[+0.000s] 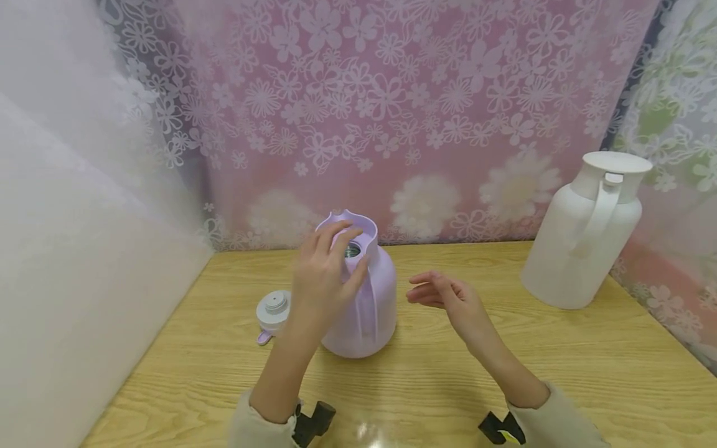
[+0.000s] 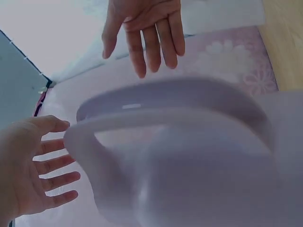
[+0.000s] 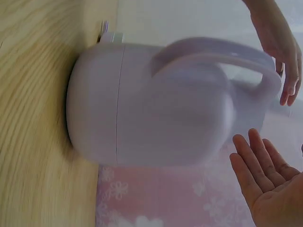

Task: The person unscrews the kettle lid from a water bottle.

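Note:
A lavender thermos jug (image 1: 383, 295) stands upright on the table without its stopper, so the round mouth (image 1: 352, 250) shows inside the collar. My left hand (image 1: 320, 274) is over the jug's top, its fingers spread and holding nothing. In the left wrist view its thumb is close to the top of the handle (image 2: 189, 113); whether they touch I cannot tell. To the right of the jug, my right hand (image 1: 452, 303) hovers apart from it with relaxed fingers. A white stopper (image 1: 273, 309) with a lavender tab lies threaded side up left of the jug, partly behind my left forearm.
A taller white thermos jug (image 1: 582, 239) with its lid on stands at the right rear of the wooden table (image 1: 426, 386). Flowered pink curtain (image 1: 358, 124) hangs along the back edge, and a white wall (image 1: 101, 236) borders the left.

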Demonstrator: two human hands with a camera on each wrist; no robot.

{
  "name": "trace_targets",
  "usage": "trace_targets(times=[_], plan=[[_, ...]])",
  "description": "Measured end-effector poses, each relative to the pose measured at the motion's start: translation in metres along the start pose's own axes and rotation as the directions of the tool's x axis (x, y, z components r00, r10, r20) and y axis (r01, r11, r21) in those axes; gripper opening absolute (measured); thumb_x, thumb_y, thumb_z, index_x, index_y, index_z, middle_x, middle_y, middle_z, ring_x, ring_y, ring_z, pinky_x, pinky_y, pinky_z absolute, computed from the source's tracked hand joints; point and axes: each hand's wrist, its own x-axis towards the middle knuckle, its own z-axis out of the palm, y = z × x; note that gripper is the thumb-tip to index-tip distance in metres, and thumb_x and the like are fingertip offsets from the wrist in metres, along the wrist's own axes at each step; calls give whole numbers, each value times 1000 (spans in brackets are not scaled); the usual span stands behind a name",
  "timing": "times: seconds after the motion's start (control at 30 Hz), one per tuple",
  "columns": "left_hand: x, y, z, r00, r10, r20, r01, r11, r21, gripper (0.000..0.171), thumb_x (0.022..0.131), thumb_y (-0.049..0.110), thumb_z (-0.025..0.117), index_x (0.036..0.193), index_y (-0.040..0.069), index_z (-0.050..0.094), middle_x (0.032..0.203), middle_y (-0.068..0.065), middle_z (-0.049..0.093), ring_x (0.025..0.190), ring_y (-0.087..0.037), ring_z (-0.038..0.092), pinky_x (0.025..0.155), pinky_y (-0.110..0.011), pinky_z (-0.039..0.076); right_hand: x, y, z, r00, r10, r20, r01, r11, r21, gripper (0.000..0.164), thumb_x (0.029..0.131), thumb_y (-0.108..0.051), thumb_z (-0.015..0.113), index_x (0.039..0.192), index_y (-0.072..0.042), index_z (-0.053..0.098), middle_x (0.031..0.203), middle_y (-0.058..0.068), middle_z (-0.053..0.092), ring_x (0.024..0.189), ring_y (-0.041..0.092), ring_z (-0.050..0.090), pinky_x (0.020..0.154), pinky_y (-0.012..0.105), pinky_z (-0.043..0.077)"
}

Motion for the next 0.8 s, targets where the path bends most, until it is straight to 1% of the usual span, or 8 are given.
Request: trace_targets(times=[0.07, 0.23, 0.47, 0.53, 0.67, 0.73, 0.8], plan=[[3, 9, 4, 1000, 10, 23, -10, 1000, -8, 33, 83, 20, 64, 112, 4, 61, 118, -10, 54, 107, -28, 50, 90, -39, 40, -1, 0, -9, 1000, 2, -24, -2, 1000, -20, 42, 102, -26, 33, 109, 5, 60, 93, 16, 66, 88, 24, 63, 80, 31, 49], [6, 31, 16, 996, 3, 88, 3, 998, -67, 36, 85, 24, 64, 117, 7, 59, 121, -8, 52, 109, -26, 48, 92, -38, 38, -4, -2, -34, 995, 18, -93, -25, 997, -73, 44, 102, -29, 32, 109, 3, 61, 95, 14, 67, 88, 20, 63, 79, 27, 48], [8, 61, 36, 992, 0, 127, 16, 992, -122, 38, 86, 26, 64, 118, 8, 58, 119, -6, 52, 112, -24, 46, 97, -35, 34, -12, -2, -76, 986, -46, -161, 21, 989, -148, 41, 102, -25, 31, 111, 0, 61, 97, 7, 67, 89, 15, 63, 78, 21, 48], [9, 67, 43, 989, -13, 148, 32, 992, -125, 38, 86, 28, 63, 119, 10, 58, 120, -5, 52, 113, -22, 46, 97, -33, 33, -15, -2, -89, 983, -69, -172, 45, 989, -139, 39, 102, -23, 31, 111, 0, 61, 97, 5, 68, 89, 14, 63, 77, 20, 48], [10, 78, 58, 979, -37, 203, 61, 992, -109, 39, 88, 34, 60, 121, 13, 56, 124, -1, 50, 115, -18, 45, 96, -31, 35, -21, -2, -114, 974, -114, -196, 102, 992, -70, 36, 102, -19, 32, 110, 0, 61, 96, 4, 68, 87, 12, 64, 75, 19, 48], [11, 84, 66, 972, -47, 230, 71, 993, -99, 39, 89, 36, 59, 121, 15, 56, 125, 0, 49, 115, -16, 45, 95, -29, 36, -23, -3, -125, 965, -132, -228, 123, 991, -57, 35, 101, -18, 33, 109, 2, 61, 95, 4, 68, 86, 11, 64, 75, 18, 48], [13, 88, 76, 966, -52, 254, 82, 991, -109, 39, 89, 37, 58, 123, 16, 56, 126, 1, 49, 116, -15, 44, 95, -29, 36, -25, -4, -135, 952, -145, -269, 135, 989, -57, 35, 101, -18, 35, 108, 4, 61, 93, 3, 68, 84, 11, 65, 74, 17, 48]])
